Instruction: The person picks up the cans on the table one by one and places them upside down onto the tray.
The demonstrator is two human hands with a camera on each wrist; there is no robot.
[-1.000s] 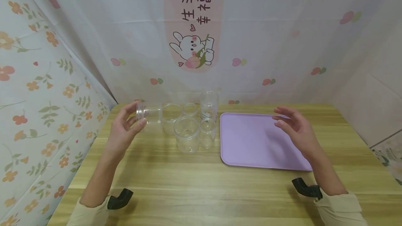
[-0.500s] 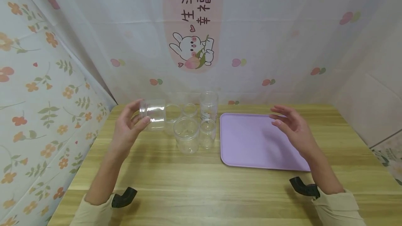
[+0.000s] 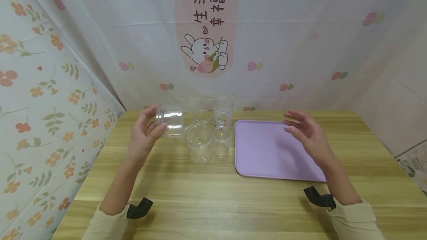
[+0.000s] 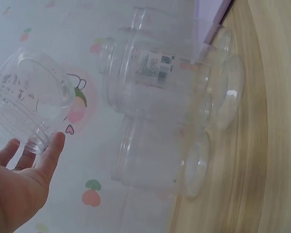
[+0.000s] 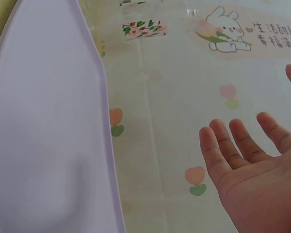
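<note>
Clear plastic fills the left hand (image 3: pixel 145 132): its thumb and fingers pinch the held jar (image 3: pixel 171 119) at the ridged neck, thumb on the near side, fingers on the far side. That jar lies sideways in the air, above the table (image 3: pixel 200 203), its long axis running roughly left to right, so the neck faces the left palm and the base points right, toward the standing jars. In the head view it half covers the rear jar (image 3: pixel 189 121); whether the two touch is hard to tell there, though the left wrist view shows the held jar apart from the others.

Right of it stand the small jar (image 3: pixel 202 117), the wide jar (image 3: pixel 199 145), the slim jar (image 3: pixel 221 143) and the tall jar (image 3: pixel 222 112), all upright and close together. Just past them is the purple tray (image 3: pixel 247 158), on the far side of the group from the left hand. Nearer to that tray is the right hand (image 3: pixel 307 134), over its right part, fingers spread and slightly bent, thumb apart, holding nothing
</note>
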